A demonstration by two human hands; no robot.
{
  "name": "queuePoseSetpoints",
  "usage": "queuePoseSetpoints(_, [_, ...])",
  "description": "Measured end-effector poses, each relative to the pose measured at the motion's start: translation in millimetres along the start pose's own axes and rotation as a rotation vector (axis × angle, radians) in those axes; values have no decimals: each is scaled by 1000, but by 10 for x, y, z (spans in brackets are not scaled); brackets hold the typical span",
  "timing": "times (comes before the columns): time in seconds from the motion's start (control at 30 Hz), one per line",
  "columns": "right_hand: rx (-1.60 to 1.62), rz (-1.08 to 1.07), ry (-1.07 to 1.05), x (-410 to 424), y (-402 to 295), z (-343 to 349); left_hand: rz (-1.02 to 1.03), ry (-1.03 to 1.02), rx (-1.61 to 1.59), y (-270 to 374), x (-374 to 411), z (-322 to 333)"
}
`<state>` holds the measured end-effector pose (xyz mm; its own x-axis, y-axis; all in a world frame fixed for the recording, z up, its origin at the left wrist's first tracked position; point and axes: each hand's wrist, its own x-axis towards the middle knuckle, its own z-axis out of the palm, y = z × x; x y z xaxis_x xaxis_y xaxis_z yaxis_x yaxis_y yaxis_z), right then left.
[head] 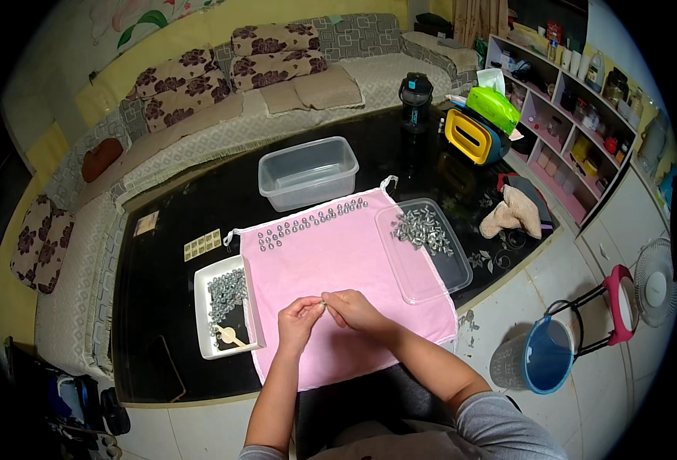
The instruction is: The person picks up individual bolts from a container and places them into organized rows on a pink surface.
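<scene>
Over the near middle of a pink cloth (327, 264), my left hand (299, 321) and my right hand (353, 309) meet at the fingertips. Between them they pinch a small metal part (322, 303), mostly hidden by the fingers. To the left, a white box (201, 322) holds many metal nuts (226, 290) and a cream-coloured flat piece (230, 335). At the right, a clear plastic lid (430, 282) carries a heap of small metal cylinders, perhaps bolts or sleeves (422, 230). Small metal pieces (310, 221) stand in rows along the cloth's far edge.
A clear plastic tub (310, 178) sits beyond the cloth on the black table (200, 201). Farther right are a dark bottle (416, 103), a yellow-fronted tissue box (471, 135) and a beige cloth (511, 213). A blue-rimmed bin (548, 356) stands on the floor at right.
</scene>
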<state>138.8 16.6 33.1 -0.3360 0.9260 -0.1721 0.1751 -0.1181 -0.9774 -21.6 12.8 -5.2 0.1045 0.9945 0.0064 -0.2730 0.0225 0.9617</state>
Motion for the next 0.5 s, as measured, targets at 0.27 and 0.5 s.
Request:
queuePoseSetpoints(0.27, [62,30,2,22,36,0,-22,-17,-20,4,4,5])
queuePoseSetpoints(0.5, [213,99,81,-22,-74,40,-17,-8,-36,43,14,-4])
